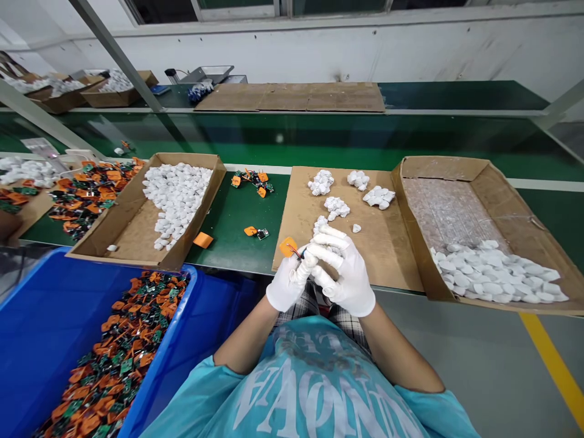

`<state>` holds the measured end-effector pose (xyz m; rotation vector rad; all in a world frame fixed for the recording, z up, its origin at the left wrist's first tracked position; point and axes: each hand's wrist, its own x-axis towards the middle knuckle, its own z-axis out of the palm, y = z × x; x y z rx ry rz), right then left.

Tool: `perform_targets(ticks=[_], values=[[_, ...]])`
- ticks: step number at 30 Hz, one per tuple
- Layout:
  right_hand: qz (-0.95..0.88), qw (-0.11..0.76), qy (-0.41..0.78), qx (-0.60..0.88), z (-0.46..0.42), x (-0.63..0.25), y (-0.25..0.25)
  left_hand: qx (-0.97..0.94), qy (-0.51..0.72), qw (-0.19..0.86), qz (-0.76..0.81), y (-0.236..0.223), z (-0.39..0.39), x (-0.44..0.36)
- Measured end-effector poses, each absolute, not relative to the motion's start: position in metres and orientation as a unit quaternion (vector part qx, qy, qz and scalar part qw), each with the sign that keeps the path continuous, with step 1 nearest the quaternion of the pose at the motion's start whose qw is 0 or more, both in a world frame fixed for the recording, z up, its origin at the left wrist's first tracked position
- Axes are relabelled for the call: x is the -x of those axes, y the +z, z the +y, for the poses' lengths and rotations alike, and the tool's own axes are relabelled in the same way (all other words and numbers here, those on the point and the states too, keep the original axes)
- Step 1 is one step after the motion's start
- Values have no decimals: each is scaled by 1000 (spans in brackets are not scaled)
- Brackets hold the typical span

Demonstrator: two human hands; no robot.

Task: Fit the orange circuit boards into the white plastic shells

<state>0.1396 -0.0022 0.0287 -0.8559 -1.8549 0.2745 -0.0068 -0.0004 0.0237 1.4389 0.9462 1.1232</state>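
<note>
Both my hands wear white gloves and meet close in front of my chest. My left hand (288, 281) is closed around a small white plastic part, with an orange tab and thin wires (289, 246) sticking out above it. My right hand (347, 271) curls over the same white part from the right, fingers pressed on it. Just beyond them lies a cardboard sheet (387, 243) with small heaps of white parts (336, 207).
A blue bin (50, 316) at lower left holds several orange-and-green circuit boards. One cardboard tray (125, 234) holds white parts, another tray (415, 243) at right holds white shells. Loose boards (252, 179) lie on the green belt. More boxes stand at far left.
</note>
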Motion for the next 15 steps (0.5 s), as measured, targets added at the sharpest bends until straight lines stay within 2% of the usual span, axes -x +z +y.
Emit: perform_targets(ticks=[6, 11, 15], values=[[-802, 488, 162, 303, 6, -146, 28, -554, 399, 623, 382, 31, -4, 7], [-810, 483, 126, 306, 7, -145, 24, -469, 414, 714, 313, 14, -4, -2], [-817, 482, 111, 297, 5, -142, 25, -401, 439, 729, 340, 6, -5, -10]])
